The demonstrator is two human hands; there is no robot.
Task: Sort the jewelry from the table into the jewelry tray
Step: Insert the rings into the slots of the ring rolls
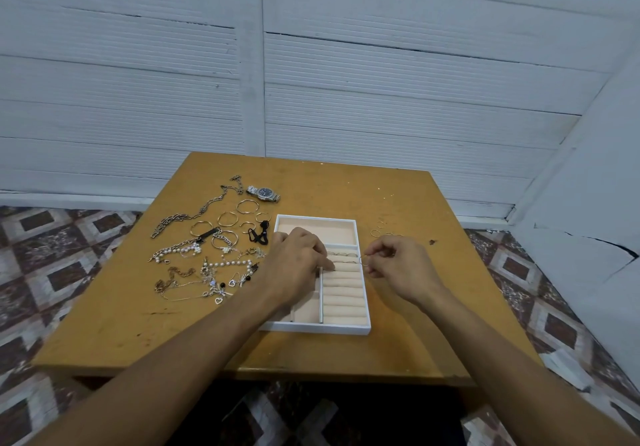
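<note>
Close to me, well in from the near edge of the table (104, 324), sits the white jewelry tray (346, 329), so it should not slip off. Its right side is full of soft ring rolls (344, 295), and most of them are bare. The left hand (298, 262) lies on top of the tray. Its fingers rest loose on the rolls and hold nothing I can see. The right hand (401, 265) is just beside the tray's right wall. Its thumb and finger pinch a thin ring (363, 260), and its other fingers are curled in. A little further on, a few rings (341, 254) stand in the far slots.

I think the step is putting rings away. Next, the thin ring must go a short way left and be pushed down between two rolls. That calls for a soft touch, as it could bend or drop. The left hand may have to move off to free the slot.

Past the right hand, more small rings (379, 229) wait on the table, with bare room around them. The left side is crowded: a pile of chains and pearls (204, 272), then hoops (228, 219), and a watch (265, 193) furthest away.
</note>
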